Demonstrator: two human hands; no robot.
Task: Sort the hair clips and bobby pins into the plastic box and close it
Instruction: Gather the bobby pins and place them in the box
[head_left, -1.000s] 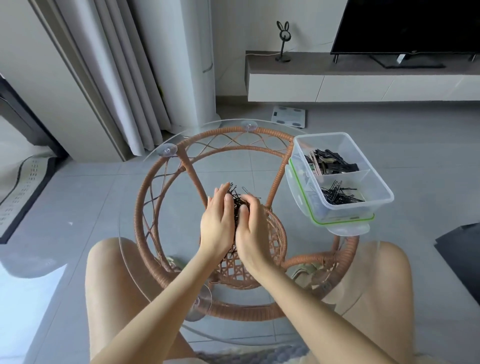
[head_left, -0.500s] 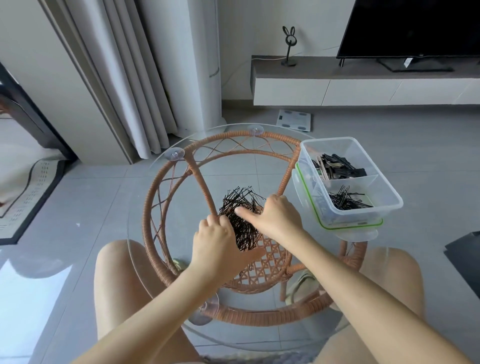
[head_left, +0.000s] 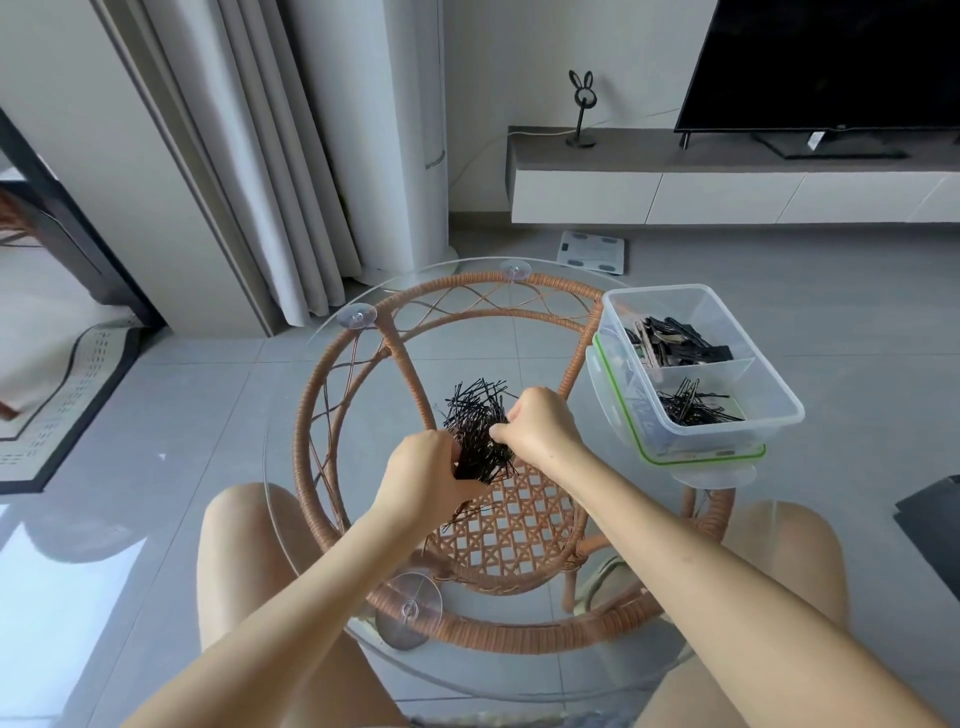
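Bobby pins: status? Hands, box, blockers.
Left hand and right hand both grip the bobby pin bundle. Plastic box open, lid underneath. Path to box clear.

Grey tiled floor (head_left: 857, 291); pale curtains (head_left: 270, 156) at left; white low cabinet (head_left: 727, 197) under dark television (head_left: 831, 62); patterned rug (head_left: 67, 384)

bobby pin bundle (head_left: 475, 431): black, tangled, gripped between left hand (head_left: 426, 467) and right hand (head_left: 540, 426) over glass surface (head_left: 441, 332) | plastic box (head_left: 727, 439): clear, open, upright on green-rimmed lid (head_left: 696, 457), surface's right edge | far compartment: black hair clips (head_left: 675, 343) | near compartment: sorted bobby pins (head_left: 696, 408)
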